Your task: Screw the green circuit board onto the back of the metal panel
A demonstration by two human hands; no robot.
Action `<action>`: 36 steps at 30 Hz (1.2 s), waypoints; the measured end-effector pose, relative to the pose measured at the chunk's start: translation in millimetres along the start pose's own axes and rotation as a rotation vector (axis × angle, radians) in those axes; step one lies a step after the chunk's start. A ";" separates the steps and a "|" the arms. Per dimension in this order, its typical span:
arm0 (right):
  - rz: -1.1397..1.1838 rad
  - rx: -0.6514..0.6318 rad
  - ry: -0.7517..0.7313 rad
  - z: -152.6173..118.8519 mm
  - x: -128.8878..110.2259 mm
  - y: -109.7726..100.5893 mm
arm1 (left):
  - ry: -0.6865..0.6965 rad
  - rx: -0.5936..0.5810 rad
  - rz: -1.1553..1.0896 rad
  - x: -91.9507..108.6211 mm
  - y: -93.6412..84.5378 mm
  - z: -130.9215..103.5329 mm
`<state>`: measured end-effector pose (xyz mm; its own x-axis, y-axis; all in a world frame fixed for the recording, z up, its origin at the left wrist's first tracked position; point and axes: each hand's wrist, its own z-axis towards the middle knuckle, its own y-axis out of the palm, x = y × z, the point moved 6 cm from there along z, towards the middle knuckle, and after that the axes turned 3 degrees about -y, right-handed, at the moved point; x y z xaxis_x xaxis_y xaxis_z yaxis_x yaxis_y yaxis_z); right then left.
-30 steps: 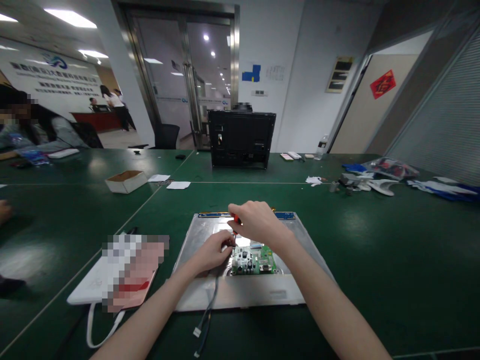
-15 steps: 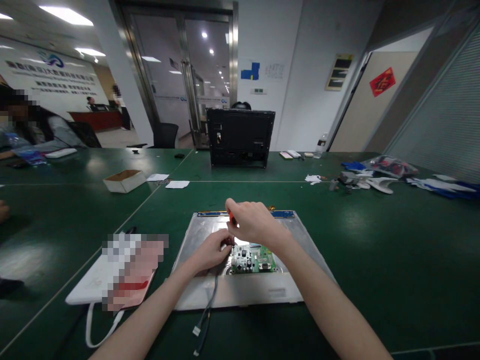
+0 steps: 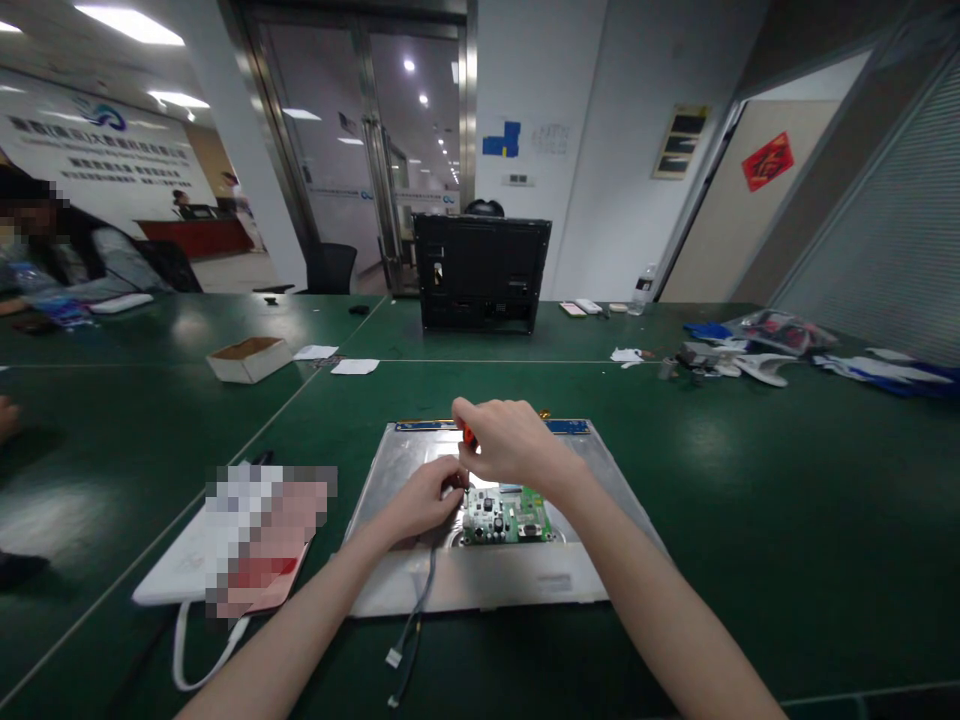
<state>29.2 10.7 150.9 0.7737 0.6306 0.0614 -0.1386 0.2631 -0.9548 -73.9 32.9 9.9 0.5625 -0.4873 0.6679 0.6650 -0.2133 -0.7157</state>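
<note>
A green-and-white circuit board (image 3: 504, 517) lies on the silver back of a display panel (image 3: 609, 492). My right hand (image 3: 506, 440) is wrapped around the red-orange handle of a screwdriver (image 3: 469, 436), held upright above the board's upper left corner. My left hand (image 3: 431, 492) is closed at that same corner, its fingertips pinched near the screwdriver's lower end; what they grip is hidden. A grey cable (image 3: 430, 580) with white plugs runs from below my left hand over the panel's front edge. A blue strip board (image 3: 568, 427) lines the panel's far edge.
A black monitor housing (image 3: 484, 270) stands at the back. To the left are an open box (image 3: 251, 362), paper pieces (image 3: 355, 367) and a white device (image 3: 169, 575) with a cable. Gloves and loose parts (image 3: 761, 368) lie right. A person (image 3: 97, 245) sits far left.
My right hand has shifted very slightly, with the screwdriver still in its grip above the board's corner. My left hand stays in place.
</note>
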 end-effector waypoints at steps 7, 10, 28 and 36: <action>-0.019 -0.043 0.033 0.6 4.8 1.5 | 0.016 -0.005 0.011 6.3 -3.4 -0.6; 0.016 -0.047 0.009 -0.8 2.0 1.1 | 0.026 -0.005 0.002 6.7 -3.3 -0.5; 0.008 -0.030 0.027 -0.6 1.1 0.5 | 0.006 0.006 -0.005 3.2 -1.2 1.1; 0.021 -0.041 0.039 -0.4 1.6 -0.1 | 0.026 0.001 -0.003 5.4 -2.0 1.7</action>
<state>30.7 11.3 151.0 0.7942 0.6069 0.0305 -0.1302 0.2189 -0.9670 -71.4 32.2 15.3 0.5480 -0.5083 0.6643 0.6668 -0.2141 -0.7138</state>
